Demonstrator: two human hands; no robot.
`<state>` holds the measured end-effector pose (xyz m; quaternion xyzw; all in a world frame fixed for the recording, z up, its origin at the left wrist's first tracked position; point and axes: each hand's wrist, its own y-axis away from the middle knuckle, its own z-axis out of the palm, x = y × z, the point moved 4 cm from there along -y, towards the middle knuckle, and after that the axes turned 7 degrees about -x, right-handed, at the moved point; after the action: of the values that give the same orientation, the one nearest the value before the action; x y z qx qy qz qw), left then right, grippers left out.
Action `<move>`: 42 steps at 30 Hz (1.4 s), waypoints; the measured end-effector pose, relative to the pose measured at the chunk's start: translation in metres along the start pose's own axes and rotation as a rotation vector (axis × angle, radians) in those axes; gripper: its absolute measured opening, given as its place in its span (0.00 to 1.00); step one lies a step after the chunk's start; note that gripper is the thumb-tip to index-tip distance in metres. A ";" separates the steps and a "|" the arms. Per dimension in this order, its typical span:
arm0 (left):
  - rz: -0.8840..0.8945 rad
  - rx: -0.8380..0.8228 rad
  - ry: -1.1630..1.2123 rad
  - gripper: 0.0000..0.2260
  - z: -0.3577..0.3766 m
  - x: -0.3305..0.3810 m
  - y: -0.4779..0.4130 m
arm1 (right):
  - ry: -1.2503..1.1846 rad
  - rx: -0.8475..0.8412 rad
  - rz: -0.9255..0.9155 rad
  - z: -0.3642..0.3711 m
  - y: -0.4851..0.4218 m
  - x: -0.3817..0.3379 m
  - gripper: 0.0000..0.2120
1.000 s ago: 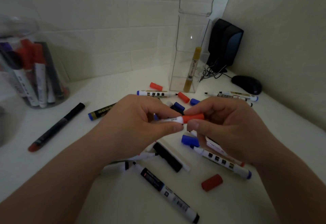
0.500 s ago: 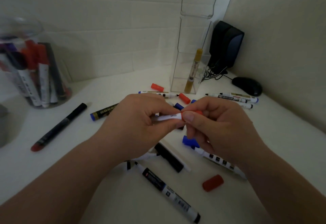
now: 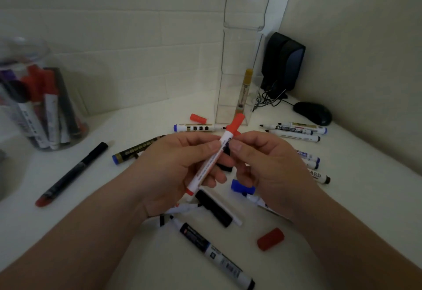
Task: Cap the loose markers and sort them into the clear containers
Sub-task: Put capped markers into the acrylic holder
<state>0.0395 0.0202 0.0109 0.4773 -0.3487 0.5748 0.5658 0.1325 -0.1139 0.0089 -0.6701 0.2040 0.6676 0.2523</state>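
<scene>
The left hand (image 3: 173, 171) grips a red-capped marker (image 3: 209, 164) at centre, its cap pointing toward 1 o'clock and its print too blurred to read. The right hand (image 3: 274, 171) curls beside the barrel; whether it pinches cannot be told. At 3 o'clock a loose marker (image 3: 319, 175) reads "ARD".

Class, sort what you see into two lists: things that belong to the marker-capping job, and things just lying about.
Job: red marker, red cap, blue cap, nearest marker, jar, tall holder.
Lying about: speaker, mouse, cables.
</scene>
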 end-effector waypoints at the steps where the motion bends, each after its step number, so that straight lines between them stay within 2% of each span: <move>1: 0.003 0.002 -0.037 0.09 -0.001 0.000 0.000 | 0.003 0.021 0.006 -0.001 0.000 0.000 0.11; 6: 0.057 0.036 -0.236 0.08 0.007 0.004 0.003 | 0.007 0.087 -0.009 -0.001 0.002 -0.003 0.09; 9: 0.244 0.318 -0.572 0.06 -0.003 0.017 0.008 | 0.067 0.140 -0.025 0.000 0.000 -0.014 0.08; 11: 0.411 0.515 -0.721 0.13 -0.017 0.029 0.015 | 0.169 0.222 -0.074 -0.002 -0.005 -0.031 0.06; 13: 0.495 0.639 -0.931 0.20 -0.031 0.039 0.020 | 0.332 0.333 -0.189 -0.004 -0.013 -0.055 0.02; 15: 0.461 0.673 -1.092 0.23 -0.039 0.042 0.018 | 0.443 0.442 -0.343 -0.007 -0.021 -0.080 0.02; 18: 0.364 0.635 -1.169 0.22 -0.043 0.039 0.012 | 0.524 0.584 -0.498 -0.015 -0.041 -0.108 0.04; 20: 0.327 0.624 -1.180 0.22 -0.044 0.036 0.010 | 0.593 0.672 -0.544 -0.022 -0.060 -0.118 0.02; 22: 0.300 0.630 -1.187 0.22 -0.045 0.035 0.009 | 0.656 0.716 -0.524 -0.027 -0.080 -0.119 0.05; 29: 0.319 0.638 -1.208 0.22 -0.049 0.034 0.010 | 0.804 0.582 -0.215 -0.040 -0.129 -0.088 0.12; 33: 0.320 0.629 -1.204 0.21 -0.049 0.032 0.008 | 0.829 0.575 -0.220 -0.038 -0.122 -0.086 0.14; 37: 0.332 0.635 -1.180 0.21 -0.048 0.032 0.009 | 0.862 0.593 -0.247 -0.041 -0.089 -0.084 0.09; 39: 0.342 0.637 -1.180 0.21 -0.048 0.032 0.008 | 0.920 0.498 -0.196 -0.040 -0.065 -0.077 0.04; 42: 0.335 0.629 -1.186 0.21 -0.045 0.029 0.006 | 1.067 0.254 -0.025 -0.041 -0.033 -0.064 0.01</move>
<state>0.0290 0.0714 0.0260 0.7920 -0.4851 0.3703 0.0178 0.1834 -0.1172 0.0745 -0.8823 0.3746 0.2022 0.2009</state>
